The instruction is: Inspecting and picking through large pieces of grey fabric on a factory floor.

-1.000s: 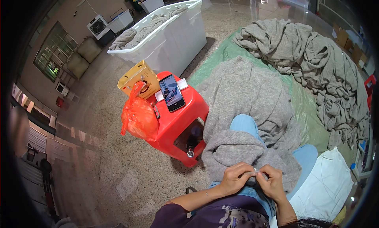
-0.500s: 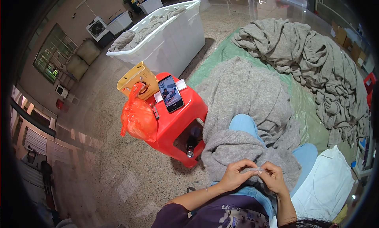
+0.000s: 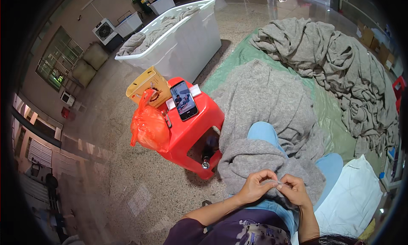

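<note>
Grey knitted fabric (image 3: pixel 255 158) lies bunched over my lap and spreads onto the floor ahead of my knees. My left hand (image 3: pixel 258 186) pinches a small fold of it between thumb and forefinger. Close against it, my right hand (image 3: pixel 294 190) pinches the same fold, the fingertips of both hands nearly touching. Anything finer between the fingertips is too small to make out. Light blue trousers (image 3: pixel 262 132) show at my knees, beside the fabric.
Left of me stands a red plastic stool (image 3: pixel 193 136) bearing a phone (image 3: pixel 184 100), an orange plastic bag (image 3: pixel 148 128) and a yellow paper bag (image 3: pixel 148 85). Behind it is a white bin (image 3: pixel 187 49) with grey fabric. More grey fabric (image 3: pixel 323 54) lies on green sheeting (image 3: pixel 240 54). A white sack (image 3: pixel 350 194) sits at right.
Both hands stay at the same fold, with only a slight shift of the fingers. The view has moved very little.
</note>
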Tool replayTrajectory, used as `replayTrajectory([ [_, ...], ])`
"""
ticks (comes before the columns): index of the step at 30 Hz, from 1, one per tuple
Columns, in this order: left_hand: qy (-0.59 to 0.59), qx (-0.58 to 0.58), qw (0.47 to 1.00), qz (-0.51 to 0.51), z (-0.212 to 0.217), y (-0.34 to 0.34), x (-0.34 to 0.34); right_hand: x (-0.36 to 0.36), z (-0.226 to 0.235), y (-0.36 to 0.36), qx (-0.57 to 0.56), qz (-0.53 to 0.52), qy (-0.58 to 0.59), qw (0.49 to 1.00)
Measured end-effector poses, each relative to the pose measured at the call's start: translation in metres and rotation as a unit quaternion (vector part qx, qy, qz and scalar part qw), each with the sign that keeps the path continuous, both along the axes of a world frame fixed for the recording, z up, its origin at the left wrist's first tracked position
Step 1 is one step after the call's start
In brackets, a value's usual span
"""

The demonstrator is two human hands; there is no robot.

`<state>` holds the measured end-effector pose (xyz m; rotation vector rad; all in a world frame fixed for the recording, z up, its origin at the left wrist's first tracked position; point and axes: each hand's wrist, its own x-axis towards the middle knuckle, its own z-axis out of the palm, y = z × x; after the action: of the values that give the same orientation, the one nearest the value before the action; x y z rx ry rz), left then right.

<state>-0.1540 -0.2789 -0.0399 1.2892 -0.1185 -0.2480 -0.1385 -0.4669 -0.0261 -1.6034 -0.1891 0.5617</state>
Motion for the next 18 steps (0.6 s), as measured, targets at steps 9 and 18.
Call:
replayTrajectory([
  [9, -0.182, 0.165, 0.968, 0.042, 0.007, -0.005, -0.014, -0.019, 0.009, 0.015, -0.096, -0.09, -0.273, 0.953],
  [18, 0.124, -0.082, 0.982, -0.12, -0.005, 0.013, 0.008, -0.015, 0.018, 0.019, -0.233, -0.077, -0.453, 0.857],
])
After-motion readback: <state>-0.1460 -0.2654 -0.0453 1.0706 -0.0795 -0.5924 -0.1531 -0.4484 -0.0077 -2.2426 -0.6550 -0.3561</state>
